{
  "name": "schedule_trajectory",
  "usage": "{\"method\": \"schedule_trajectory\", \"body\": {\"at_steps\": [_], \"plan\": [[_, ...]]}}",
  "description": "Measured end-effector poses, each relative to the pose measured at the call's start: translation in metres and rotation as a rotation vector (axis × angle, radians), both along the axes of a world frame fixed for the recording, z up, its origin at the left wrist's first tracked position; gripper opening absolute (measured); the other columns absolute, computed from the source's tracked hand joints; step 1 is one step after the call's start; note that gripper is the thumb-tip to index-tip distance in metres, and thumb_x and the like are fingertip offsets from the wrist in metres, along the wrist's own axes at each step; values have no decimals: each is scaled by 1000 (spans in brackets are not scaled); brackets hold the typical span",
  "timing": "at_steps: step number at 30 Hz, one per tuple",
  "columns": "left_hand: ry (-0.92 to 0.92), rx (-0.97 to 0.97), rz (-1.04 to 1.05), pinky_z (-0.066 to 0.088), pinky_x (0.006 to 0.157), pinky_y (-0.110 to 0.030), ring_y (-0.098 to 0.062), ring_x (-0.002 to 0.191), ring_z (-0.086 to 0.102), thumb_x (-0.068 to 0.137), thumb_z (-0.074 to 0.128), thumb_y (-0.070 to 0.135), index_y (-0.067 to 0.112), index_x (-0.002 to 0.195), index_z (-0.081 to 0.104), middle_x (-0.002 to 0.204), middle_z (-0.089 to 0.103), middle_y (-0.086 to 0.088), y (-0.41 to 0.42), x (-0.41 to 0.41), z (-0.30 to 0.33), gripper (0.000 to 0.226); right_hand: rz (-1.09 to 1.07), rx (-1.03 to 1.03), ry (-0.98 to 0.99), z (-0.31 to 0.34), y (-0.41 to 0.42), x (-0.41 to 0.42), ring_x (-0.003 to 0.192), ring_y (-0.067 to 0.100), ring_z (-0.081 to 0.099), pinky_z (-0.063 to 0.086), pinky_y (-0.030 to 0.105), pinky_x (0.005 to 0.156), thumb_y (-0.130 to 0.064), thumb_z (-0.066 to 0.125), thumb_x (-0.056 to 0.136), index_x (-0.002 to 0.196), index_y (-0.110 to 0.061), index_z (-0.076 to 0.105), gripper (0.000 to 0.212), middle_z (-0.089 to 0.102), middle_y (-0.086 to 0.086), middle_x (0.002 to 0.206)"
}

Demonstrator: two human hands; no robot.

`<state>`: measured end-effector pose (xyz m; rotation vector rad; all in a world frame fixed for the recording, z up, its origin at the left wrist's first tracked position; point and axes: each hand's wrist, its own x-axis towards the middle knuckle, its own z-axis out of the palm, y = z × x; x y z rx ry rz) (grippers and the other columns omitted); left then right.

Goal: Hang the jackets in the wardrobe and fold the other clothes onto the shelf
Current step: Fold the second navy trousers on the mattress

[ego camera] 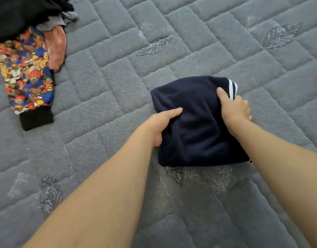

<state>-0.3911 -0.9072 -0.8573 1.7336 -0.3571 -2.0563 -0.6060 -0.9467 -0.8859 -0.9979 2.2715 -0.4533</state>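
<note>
My left hand (164, 125) and right hand (233, 110) grip opposite edges of the folded navy garment (195, 126) on the grey quilted bed (118, 86). Well left of the garment lies a pile of clothes (27, 68).

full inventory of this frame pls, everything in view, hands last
folded garment: 1, navy with white stripes at one corner, on the quilt right of centre
teddy-bear print garment: 1, multicolour with black cuff, left edge on the quilt
pink garment: 1, dusty pink, in the pile at upper left, beside the print garment
black garment: 1, black, top-left corner, top of the pile
grey garment: 1, grey, at the black garment's edge
quilt: 1, grey with stitched leaf motifs, under everything
left hand: 1, grips the folded garment's left edge
right hand: 1, grips its right edge by the stripes
</note>
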Motion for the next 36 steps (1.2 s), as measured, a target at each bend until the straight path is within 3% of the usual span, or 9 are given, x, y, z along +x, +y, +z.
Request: {"method": "schedule_trajectory", "body": {"at_steps": [2,4,9,13,19,23,27,30,36], "plan": [[11,-4,26,58,60,-29,-22,84,76,78,81,39,17,112,71,98,77,-5,16,8,2,42,-32,-47,-376,15,9,5,118,28,56,41,47,106,-74,58,69,130,-16,55,84,60,2,127],[8,-4,104,59,65,-31,-23,88,75,78,81,37,17,116,70,101,77,-6,41,28,8,45,32,-85,-555,32,22,18,108,22,64,51,43,98,-62,68,68,123,-16,61,72,68,1,117],[-78,-4,217,60,61,-33,-26,88,75,72,85,38,16,118,68,102,77,-8,103,115,57,54,198,100,-760,89,63,95,83,19,74,60,32,73,-36,73,84,105,-19,69,27,76,6,101],[-183,-10,294,56,66,-32,-24,83,75,72,85,39,15,116,68,98,77,-7,149,190,130,53,190,350,-829,164,107,171,90,34,71,54,52,91,-15,63,72,109,-5,65,39,74,17,100],[-179,-58,466,56,73,-36,-25,88,75,76,83,36,14,117,69,103,77,-7,242,291,261,49,267,430,-978,290,171,266,102,35,70,56,47,90,-10,61,88,121,-4,63,34,73,18,108],[-181,-101,619,57,75,-36,-27,88,75,80,80,34,14,113,70,101,77,-7,312,340,342,40,586,410,-944,367,217,338,93,22,73,59,35,70,-28,59,98,126,-27,53,29,72,3,112],[-244,-122,816,54,94,-47,-32,99,72,79,81,33,14,116,69,103,76,-9,391,369,403,43,858,328,-779,425,272,398,102,23,64,54,42,88,-16,65,88,131,-22,41,49,62,4,119],[-313,-158,939,52,98,-47,-33,100,71,81,76,29,13,115,70,103,76,-9,444,369,442,38,1009,126,-709,457,313,425,103,20,60,50,41,93,-15,64,88,128,-18,41,46,61,3,118],[-606,-284,1235,53,58,-29,-21,72,71,75,65,20,14,100,67,83,75,1,551,324,513,26,1223,-201,-662,514,406,446,91,18,57,42,34,80,-25,56,93,131,-21,42,41,58,-8,102]]}}
